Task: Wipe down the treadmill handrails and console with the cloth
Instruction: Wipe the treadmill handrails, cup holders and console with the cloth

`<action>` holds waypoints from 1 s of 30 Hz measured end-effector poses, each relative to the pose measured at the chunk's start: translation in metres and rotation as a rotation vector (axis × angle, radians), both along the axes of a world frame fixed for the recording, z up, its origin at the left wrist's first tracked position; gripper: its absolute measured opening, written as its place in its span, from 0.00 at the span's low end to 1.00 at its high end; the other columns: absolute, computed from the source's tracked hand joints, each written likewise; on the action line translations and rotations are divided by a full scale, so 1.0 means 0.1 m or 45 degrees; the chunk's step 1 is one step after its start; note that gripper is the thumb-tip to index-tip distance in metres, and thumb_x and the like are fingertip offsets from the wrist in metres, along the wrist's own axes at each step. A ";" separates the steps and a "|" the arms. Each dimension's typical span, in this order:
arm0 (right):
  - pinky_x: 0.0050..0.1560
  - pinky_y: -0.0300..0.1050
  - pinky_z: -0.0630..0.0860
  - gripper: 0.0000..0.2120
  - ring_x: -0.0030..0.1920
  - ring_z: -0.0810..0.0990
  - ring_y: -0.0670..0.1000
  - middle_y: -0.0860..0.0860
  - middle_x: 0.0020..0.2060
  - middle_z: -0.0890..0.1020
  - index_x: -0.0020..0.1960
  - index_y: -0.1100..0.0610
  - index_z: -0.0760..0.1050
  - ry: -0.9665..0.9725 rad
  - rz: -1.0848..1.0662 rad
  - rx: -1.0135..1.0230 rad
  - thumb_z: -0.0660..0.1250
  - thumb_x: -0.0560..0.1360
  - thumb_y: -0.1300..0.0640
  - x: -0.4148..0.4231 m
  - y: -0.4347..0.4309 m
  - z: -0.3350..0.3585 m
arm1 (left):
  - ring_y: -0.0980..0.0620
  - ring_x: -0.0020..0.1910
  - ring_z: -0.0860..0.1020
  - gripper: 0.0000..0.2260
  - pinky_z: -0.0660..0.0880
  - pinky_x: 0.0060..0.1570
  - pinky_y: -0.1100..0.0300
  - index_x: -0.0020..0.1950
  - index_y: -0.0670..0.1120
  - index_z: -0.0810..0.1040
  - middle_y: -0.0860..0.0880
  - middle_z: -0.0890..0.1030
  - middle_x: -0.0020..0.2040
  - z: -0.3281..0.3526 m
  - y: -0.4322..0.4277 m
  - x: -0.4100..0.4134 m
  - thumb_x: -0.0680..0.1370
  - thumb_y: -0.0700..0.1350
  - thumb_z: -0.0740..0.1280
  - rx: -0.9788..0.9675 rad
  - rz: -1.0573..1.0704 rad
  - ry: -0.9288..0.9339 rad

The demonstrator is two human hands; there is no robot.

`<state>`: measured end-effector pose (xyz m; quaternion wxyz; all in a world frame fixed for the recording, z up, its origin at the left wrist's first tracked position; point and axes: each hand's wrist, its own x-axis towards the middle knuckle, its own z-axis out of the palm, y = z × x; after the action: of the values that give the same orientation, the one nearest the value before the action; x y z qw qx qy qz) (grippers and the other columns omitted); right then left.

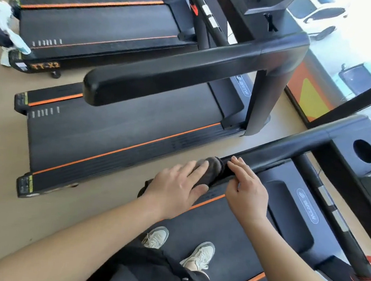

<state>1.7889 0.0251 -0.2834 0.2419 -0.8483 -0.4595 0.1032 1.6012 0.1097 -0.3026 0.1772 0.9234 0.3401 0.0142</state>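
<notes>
Dark cloth point(214, 168) is bunched over the near end of the handrail point(292, 147). Left hand point(179, 186) lies on the cloth, fingers near straight, pressing it onto the handrail. Right hand point(248, 191) is just beside the cloth, farther along the handrail, straight fingers resting on top. Console point(348, 133) is at the handrail's far end. Shoes point(200, 255) stand on the belt point(228, 230) below the handrail.

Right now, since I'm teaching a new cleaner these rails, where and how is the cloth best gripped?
Take the cloth at its bunched middle on top of the handrail, coming from above. It is draped over the narrow bar, so a grip can likely close down either side. The left hand lies flat on it; the right hand touches the rail beside it.
</notes>
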 end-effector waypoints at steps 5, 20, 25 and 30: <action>0.63 0.35 0.71 0.25 0.72 0.70 0.37 0.38 0.69 0.77 0.64 0.48 0.82 -0.024 0.014 0.025 0.63 0.74 0.69 -0.03 -0.01 -0.04 | 0.42 0.67 0.76 0.22 0.79 0.59 0.49 0.78 0.46 0.71 0.44 0.74 0.75 -0.34 -0.09 -0.71 0.86 0.52 0.56 0.278 -0.098 -0.352; 0.67 0.41 0.70 0.20 0.72 0.72 0.44 0.43 0.69 0.78 0.64 0.53 0.81 0.105 0.044 0.098 0.60 0.78 0.67 0.06 -0.09 0.06 | 0.47 0.77 0.66 0.27 0.71 0.70 0.46 0.83 0.54 0.58 0.53 0.61 0.83 -0.11 0.07 -0.14 0.84 0.60 0.51 -0.132 -0.123 -0.161; 0.55 0.52 0.78 0.16 0.53 0.79 0.48 0.39 0.53 0.79 0.57 0.52 0.83 0.347 -0.282 0.176 0.61 0.79 0.66 0.29 -0.44 0.06 | 0.50 0.77 0.67 0.31 0.73 0.70 0.51 0.81 0.65 0.59 0.54 0.59 0.83 -0.11 0.28 -0.53 0.79 0.62 0.65 -0.227 -0.355 -0.186; 0.48 0.33 0.76 0.16 0.47 0.81 0.38 0.39 0.48 0.83 0.55 0.48 0.82 0.643 -0.490 0.110 0.59 0.80 0.63 0.50 -0.55 0.15 | 0.40 0.82 0.51 0.40 0.67 0.73 0.44 0.79 0.69 0.36 0.44 0.36 0.83 -0.01 0.22 0.51 0.82 0.56 0.64 0.042 -0.464 0.273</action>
<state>1.8393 -0.0294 -0.2685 0.3993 -0.8561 -0.2201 0.2433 1.6523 0.1312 -0.3035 0.1243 0.9687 0.1840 -0.1108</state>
